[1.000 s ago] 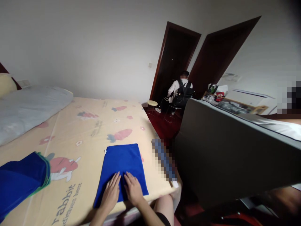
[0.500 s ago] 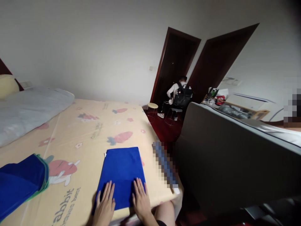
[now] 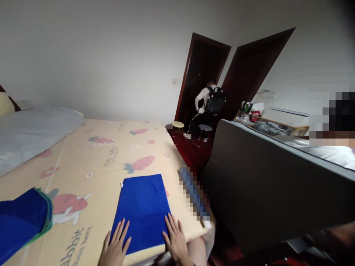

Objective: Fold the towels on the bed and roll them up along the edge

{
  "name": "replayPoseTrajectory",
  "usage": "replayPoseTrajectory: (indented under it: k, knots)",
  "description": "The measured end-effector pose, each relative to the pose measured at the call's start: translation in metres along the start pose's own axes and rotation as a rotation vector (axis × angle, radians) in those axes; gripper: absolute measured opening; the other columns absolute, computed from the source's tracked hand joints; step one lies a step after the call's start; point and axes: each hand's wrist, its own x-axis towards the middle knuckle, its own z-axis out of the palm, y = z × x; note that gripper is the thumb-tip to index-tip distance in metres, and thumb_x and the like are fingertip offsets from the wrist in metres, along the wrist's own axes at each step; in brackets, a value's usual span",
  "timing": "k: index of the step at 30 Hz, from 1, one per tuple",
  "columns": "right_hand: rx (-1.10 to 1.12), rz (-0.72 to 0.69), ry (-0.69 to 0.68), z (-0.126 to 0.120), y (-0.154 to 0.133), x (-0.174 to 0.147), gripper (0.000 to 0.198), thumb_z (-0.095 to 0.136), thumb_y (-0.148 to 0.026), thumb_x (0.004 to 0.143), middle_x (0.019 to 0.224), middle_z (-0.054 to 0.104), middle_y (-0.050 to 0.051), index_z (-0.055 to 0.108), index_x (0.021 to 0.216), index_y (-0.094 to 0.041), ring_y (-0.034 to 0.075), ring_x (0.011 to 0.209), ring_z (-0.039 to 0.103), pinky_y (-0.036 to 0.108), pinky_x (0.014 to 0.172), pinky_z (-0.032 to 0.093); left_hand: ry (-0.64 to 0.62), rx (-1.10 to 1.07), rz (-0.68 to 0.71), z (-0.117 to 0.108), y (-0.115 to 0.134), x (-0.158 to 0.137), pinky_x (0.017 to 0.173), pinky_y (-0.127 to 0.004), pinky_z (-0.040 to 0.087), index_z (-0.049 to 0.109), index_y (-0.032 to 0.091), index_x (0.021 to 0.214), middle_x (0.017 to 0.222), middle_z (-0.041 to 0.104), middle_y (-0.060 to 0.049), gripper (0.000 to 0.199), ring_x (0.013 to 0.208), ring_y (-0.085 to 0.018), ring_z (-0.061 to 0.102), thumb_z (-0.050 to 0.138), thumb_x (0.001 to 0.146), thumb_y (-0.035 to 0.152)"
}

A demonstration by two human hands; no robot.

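A blue cloth [image 3: 142, 207], folded into a flat rectangle with a small white tag at its left edge, lies on the patterned bed sheet [image 3: 105, 181]. My left hand [image 3: 116, 244] rests with fingers outstretched on the cloth's lower left edge. On the opposite side, my right hand [image 3: 176, 236] lies with fingers spread, its tips on the lower right edge. Neither hand grips anything. Farther left on the bed sits more blue cloth [image 3: 23, 220] with green edging, loosely heaped and cut off by the view's edge.
A grey cover [image 3: 39, 133] lies at the bed's far left. To the right stands a tall grey panel [image 3: 271, 188], with a cluttered surface behind it. A person with a black backpack [image 3: 215, 101] is near two stools [image 3: 178, 125] by the doors. Another person appears at the right edge.
My hands have moved farther apart, out to the cloth's side edges. The person with the backpack has risen off the grey stool. The view has shifted slightly.
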Motion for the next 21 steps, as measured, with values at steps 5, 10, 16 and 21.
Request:
replayPoseTrajectory:
  k: [5, 10, 16, 21]
  knots:
    - [-0.021, -0.020, -0.010, -0.002, 0.012, -0.007, 0.060, 0.036, -0.046, 0.102, 0.156, 0.022, 0.001, 0.006, 0.152, -0.034, 0.027, 0.143, 0.027, 0.054, 0.115, 0.030, -0.026, 0.014, -0.006, -0.005, -0.001, -0.004, 0.120, -0.049, 0.011, 0.021, 0.028, 0.150, 0.159, 0.012, 0.003, 0.059, 0.148, -0.020, 0.017, 0.022, 0.094, 0.047]
    - [-0.022, -0.035, 0.036, 0.000, 0.012, -0.009, 0.060, 0.039, -0.044, 0.101, 0.155, 0.027, 0.001, 0.010, 0.152, -0.034, 0.027, 0.141, 0.030, 0.054, 0.113, 0.033, -0.056, -0.023, -0.025, -0.007, -0.002, -0.002, 0.120, -0.047, 0.014, 0.021, 0.030, 0.150, 0.159, 0.014, 0.003, 0.061, 0.148, -0.020, 0.016, 0.022, 0.094, 0.053]
    - [0.117, 0.029, -0.038, -0.009, 0.014, -0.008, 0.053, 0.043, -0.043, 0.097, 0.151, 0.035, 0.006, 0.037, 0.148, -0.030, 0.029, 0.139, 0.035, 0.054, 0.113, 0.032, -0.095, 0.007, -0.088, -0.021, 0.010, -0.005, 0.119, -0.051, 0.009, 0.020, 0.028, 0.151, 0.159, 0.011, 0.001, 0.059, 0.148, -0.022, 0.015, 0.022, 0.094, 0.044]
    - [0.356, 0.132, 0.234, -0.107, 0.014, 0.005, 0.042, 0.043, -0.048, 0.095, 0.107, 0.072, 0.011, 0.073, 0.111, -0.023, 0.030, 0.104, 0.067, 0.043, 0.090, 0.055, -0.607, -0.081, -0.030, -0.024, 0.013, -0.025, 0.116, -0.059, 0.015, 0.029, 0.037, 0.148, 0.160, 0.021, 0.001, 0.061, 0.148, -0.028, 0.019, 0.039, 0.089, 0.042]
